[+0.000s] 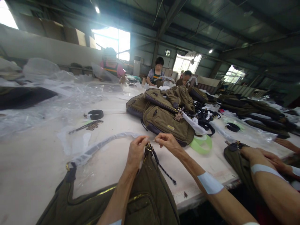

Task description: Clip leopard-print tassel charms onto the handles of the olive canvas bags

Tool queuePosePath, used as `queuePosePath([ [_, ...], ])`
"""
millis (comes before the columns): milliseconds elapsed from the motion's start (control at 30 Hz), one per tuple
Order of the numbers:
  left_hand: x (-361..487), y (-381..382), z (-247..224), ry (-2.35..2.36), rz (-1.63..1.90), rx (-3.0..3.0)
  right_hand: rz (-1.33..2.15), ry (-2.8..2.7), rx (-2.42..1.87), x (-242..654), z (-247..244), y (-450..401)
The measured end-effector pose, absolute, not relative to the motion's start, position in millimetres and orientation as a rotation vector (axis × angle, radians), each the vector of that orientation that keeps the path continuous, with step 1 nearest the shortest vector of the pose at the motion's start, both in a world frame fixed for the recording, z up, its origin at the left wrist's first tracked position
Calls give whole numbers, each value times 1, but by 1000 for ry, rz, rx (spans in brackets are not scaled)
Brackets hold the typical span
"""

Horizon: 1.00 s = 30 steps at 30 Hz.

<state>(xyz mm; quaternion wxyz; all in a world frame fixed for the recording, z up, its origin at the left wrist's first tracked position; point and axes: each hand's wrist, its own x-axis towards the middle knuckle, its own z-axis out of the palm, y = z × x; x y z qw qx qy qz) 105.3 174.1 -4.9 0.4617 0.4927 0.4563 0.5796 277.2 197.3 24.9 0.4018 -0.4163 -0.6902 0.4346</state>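
Hands first: left hand (137, 151) and right hand (168, 143) were raised over the olive shoulder bag (146, 197), fingers closed, not open. Left fingers (142, 140) pinched near the end of the plastic-wrapped strap (105, 147); right fingers (158, 139) pinched just beside the brass ring (149, 147), though exactly what they held was too small to tell. The bag lay at the near edge of the long white table (30, 184), under the hands. Beyond it sat a heap of olive bags (161, 115), and to its right another person's hands (264, 157) rested on a second olive bag (236, 159). Braided cord (164, 165) hung loose from the ring. Risks: a weak pinch could let the small ring slip, the loose cord could snag or tangle in the ring, the thin plastic could tear on the brass clip (67, 166), and the bag could slide off the table edge if tugged.
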Motion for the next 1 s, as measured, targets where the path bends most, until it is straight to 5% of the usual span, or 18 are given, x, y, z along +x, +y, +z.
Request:
queuePosePath([
  [200, 100, 174, -7, 1262, 1203, 917, 1492, -1631, -1230, 277, 6, 190],
  [400, 109, 167, -9, 1042, 1027, 693, 1460, -1745, -1416, 320, 16, 156],
  [600, 126, 132, 19, 720, 1002, 916, 1185, -1675, -1466, 323, 62, 164],
  [767, 154, 87, 42, 679, 994, 1113, 1317, -1839, -1446, 264, 121, 166],
  [1000, 128, 20, 4, 959, 1184, 1397, 1289, -2044, -982, 258, 203, 79],
])
